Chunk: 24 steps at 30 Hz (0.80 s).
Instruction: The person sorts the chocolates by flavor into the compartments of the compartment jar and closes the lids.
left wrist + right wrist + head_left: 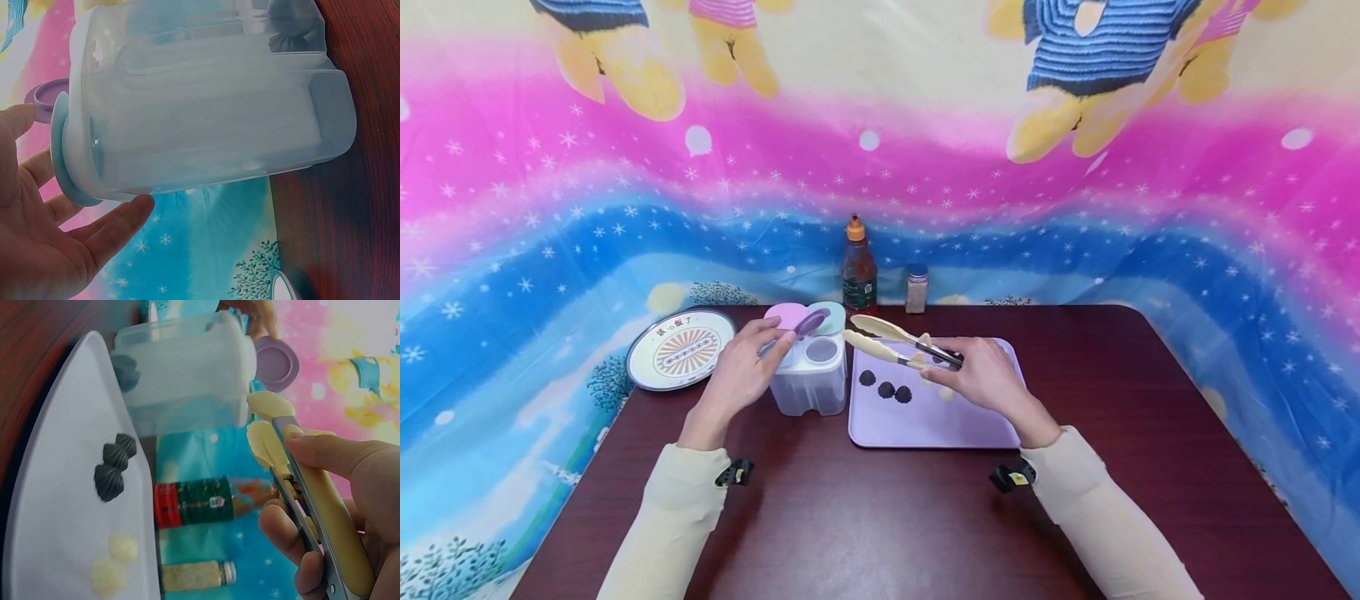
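My left hand [741, 367] pinches a round purple lid [812, 322], tilted above a translucent storage box [808, 392] with several round openings. Its opening at the front right is uncovered; a pink lid [785, 315] and a teal lid [826, 315] cover others. Through the wall in the right wrist view a dark piece [125, 373] shows at the bottom. My right hand [981, 375] grips tongs [325, 528] with cream tips, spread apart with nothing between them. Below them a lilac tray [910, 429] bears three dark shell-shaped pieces [903, 394] and pale ones [107, 576].
Left of the box lies a decorated white plate [658, 367] near the table's edge. An orange-capped sauce bottle [859, 279] and a small shaker jar [916, 292] stand behind the tray. A patterned cloth [880, 183] hangs around the dark wooden table [880, 525].
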Motion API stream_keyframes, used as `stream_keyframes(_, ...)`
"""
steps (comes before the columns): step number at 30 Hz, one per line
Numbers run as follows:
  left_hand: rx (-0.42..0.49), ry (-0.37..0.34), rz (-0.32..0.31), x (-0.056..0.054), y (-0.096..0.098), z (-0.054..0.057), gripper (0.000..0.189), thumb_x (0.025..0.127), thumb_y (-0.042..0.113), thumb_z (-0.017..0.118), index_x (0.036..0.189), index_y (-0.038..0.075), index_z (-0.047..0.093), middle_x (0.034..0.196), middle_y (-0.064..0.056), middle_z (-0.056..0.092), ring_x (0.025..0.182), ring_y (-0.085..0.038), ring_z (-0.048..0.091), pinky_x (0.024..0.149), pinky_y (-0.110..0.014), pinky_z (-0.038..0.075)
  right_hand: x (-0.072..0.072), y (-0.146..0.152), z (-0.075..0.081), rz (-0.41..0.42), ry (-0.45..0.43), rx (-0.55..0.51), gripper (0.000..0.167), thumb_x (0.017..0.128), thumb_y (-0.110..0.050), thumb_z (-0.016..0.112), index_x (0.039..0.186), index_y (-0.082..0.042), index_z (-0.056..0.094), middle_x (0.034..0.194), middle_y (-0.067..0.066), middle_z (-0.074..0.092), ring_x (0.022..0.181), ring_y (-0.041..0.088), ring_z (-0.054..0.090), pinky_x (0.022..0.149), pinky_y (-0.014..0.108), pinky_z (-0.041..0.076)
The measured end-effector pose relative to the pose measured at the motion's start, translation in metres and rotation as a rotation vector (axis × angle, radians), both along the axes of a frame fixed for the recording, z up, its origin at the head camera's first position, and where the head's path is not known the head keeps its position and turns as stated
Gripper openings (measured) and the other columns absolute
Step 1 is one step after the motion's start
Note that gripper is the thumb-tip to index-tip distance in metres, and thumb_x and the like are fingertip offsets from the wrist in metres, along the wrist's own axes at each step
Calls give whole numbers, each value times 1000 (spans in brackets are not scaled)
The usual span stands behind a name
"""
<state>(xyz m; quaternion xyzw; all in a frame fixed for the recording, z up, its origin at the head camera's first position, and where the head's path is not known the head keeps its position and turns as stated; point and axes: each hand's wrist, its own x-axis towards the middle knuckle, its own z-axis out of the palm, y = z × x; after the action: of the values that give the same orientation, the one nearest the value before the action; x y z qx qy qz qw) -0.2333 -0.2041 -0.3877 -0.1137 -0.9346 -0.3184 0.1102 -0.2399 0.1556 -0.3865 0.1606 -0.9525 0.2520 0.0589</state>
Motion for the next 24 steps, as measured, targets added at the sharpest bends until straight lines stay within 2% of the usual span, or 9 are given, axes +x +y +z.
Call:
stream_keyframes(8, 2, 2, -1, 1, 0, 0, 55, 104, 49, 43, 124, 4, 69, 149, -15, 51, 138, -38, 47, 113, -56, 37, -6, 7, -16, 4, 9, 71, 57, 78, -48, 81, 128, -23, 70, 82, 1, 74, 68, 16, 53, 60, 28, 38)
stream_keyframes(15, -1, 3, -2, 0, 0, 0, 56, 104, 49, 42, 124, 4, 68, 150, -15, 50, 138, -39, 47, 113, -57, 36, -12, 8, -28, -6, -3, 120, 55, 77, -51, 81, 124, -23, 73, 95, 8, 77, 75, 21, 60, 58, 32, 42)
stream_keyframes(21, 2, 6, -5, 0, 0, 0, 55, 104, 49, 43, 124, 4, 69, 149, -15, 51, 138, -38, 47, 113, -56, 36, -15, 9, -36, 0, -39, 126, 53, 76, -48, 82, 121, -23, 74, 73, 2, 69, 64, 19, 51, 51, 31, 37)
stream_keyframes(24, 3, 9, -4, 0, 0, 0, 55, 104, 49, 43, 124, 4, 69, 149, -15, 51, 138, -38, 47, 114, -56, 36, -15, 9, -39, 3, -43, 137, 51, 75, -48, 82, 119, -24, 75, 77, 0, 71, 65, 17, 52, 52, 32, 39)
